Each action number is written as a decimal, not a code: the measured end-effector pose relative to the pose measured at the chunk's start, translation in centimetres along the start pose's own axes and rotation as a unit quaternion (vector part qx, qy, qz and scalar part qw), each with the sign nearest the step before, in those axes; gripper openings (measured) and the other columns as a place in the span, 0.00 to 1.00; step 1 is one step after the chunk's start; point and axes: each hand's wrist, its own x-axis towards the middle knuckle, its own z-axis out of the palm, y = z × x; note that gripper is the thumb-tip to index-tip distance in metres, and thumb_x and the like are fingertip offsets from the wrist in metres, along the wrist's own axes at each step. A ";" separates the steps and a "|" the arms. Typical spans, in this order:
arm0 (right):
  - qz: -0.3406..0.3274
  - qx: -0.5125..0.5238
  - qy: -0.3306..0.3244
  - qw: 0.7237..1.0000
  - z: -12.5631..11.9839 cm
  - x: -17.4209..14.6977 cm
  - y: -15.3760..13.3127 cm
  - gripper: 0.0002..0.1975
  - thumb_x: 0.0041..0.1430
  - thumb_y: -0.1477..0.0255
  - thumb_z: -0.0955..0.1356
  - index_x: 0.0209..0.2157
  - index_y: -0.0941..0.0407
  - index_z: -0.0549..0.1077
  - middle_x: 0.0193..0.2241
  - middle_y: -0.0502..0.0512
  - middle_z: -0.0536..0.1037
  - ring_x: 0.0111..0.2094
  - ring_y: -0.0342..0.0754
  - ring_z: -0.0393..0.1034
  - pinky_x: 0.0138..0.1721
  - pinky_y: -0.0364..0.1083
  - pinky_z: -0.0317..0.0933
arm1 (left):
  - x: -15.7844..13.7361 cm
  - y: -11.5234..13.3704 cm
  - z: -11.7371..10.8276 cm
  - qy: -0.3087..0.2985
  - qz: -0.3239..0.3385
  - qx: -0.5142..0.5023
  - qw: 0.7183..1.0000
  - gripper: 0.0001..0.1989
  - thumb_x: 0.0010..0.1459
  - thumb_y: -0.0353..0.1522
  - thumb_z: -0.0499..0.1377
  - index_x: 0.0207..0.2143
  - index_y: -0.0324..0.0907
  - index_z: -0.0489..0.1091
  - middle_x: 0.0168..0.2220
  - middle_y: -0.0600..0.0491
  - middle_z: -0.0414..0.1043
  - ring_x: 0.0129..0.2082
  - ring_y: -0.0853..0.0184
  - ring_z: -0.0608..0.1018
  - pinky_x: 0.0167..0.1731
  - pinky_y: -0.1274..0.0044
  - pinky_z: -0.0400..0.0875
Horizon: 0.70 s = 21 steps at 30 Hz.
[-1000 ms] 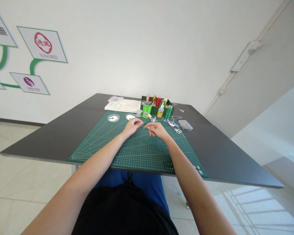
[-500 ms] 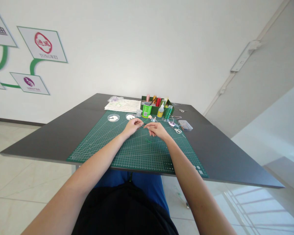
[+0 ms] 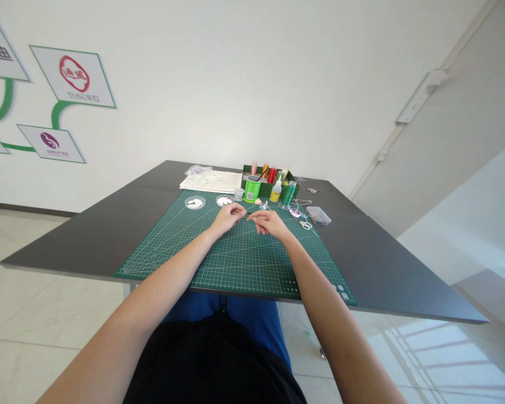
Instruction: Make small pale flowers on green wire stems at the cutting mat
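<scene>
Above the middle of the green cutting mat (image 3: 219,258), my two hands meet almost fingertip to fingertip. My left hand (image 3: 229,217) pinches a thin green strand (image 3: 249,212), thumb against index finger. From the other side my right hand (image 3: 270,222) closes thumb and index finger on the strand too, its other fingers curled below. The strand is very fine, and its ends are hard to make out. A loose bit of green thread (image 3: 256,242) lies on the mat below my right hand. A small pinkish flower-like piece (image 3: 258,202) sits just beyond my fingers.
Behind my hands stand a green can (image 3: 252,189), a glue bottle (image 3: 275,191), a green thread spool (image 3: 289,192) and a dark green box (image 3: 247,170) of spools. Two shallow dishes (image 3: 194,202) lie left. White-handled scissors (image 3: 306,225) and a clear plastic case (image 3: 318,215) lie right.
</scene>
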 end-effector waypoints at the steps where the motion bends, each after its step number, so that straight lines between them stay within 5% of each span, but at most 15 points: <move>1: 0.000 0.001 0.000 1.000 0.0 0.0 0.0 0.16 0.58 0.62 0.68 0.39 0.61 0.79 0.14 0.46 0.71 0.13 0.38 0.57 0.18 0.39 0.51 | 0.0 0.0 0.0 0.000 -0.003 -0.002 1.000 0.11 0.53 0.36 0.67 0.32 0.38 0.71 0.24 0.56 0.69 0.19 0.74 0.67 0.19 0.81 0.58; 21: 0.001 -0.005 0.000 1.000 0.1 -0.1 -0.2 0.16 0.58 0.63 0.68 0.39 0.60 0.79 0.14 0.46 0.71 0.14 0.38 0.57 0.18 0.39 0.52 | 0.1 -0.2 -0.1 -0.010 -0.005 0.004 1.000 0.12 0.54 0.37 0.67 0.33 0.38 0.71 0.24 0.57 0.68 0.18 0.75 0.66 0.18 0.81 0.59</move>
